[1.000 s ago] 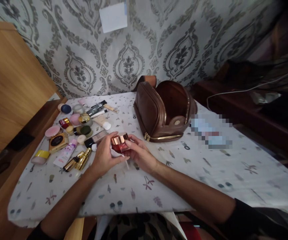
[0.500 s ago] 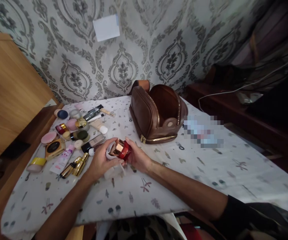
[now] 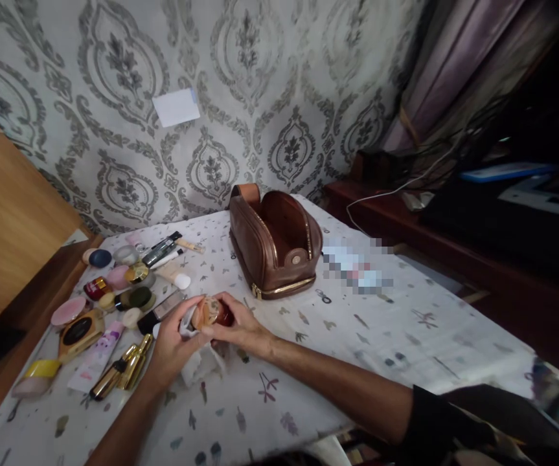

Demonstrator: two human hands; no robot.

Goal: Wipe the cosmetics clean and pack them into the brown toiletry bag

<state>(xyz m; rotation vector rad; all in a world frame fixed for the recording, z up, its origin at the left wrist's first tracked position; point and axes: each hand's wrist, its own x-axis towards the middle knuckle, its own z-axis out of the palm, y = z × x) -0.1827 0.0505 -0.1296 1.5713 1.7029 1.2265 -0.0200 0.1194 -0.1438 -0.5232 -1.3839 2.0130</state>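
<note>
My right hand (image 3: 243, 330) is closed round a small red cosmetic jar (image 3: 225, 316) with a shiny gold lid, held tilted above the table's near half. My left hand (image 3: 175, 343) is closed on a crumpled white tissue (image 3: 204, 366), pressing it against the jar's lid end. Part of the tissue hangs below the fingers. Both hands meet at the jar and hide much of it. Beyond them stands a brown leather makeup bag (image 3: 279, 259) with its top unzipped and gaping.
Several cosmetics lie to the left, among them a pink-white tube (image 3: 97, 356), gold lipstick tubes (image 3: 136, 362), a yellow-and-black compact (image 3: 81, 331) and a red jar (image 3: 97, 288). A blurred-out item (image 3: 357, 265) lies right of the bag. A wooden panel (image 3: 11, 226) borders the left.
My view has shifted right and tilted up, so everything sits further left and lower. The jar has turned in my hands, with its lid facing me more.
</note>
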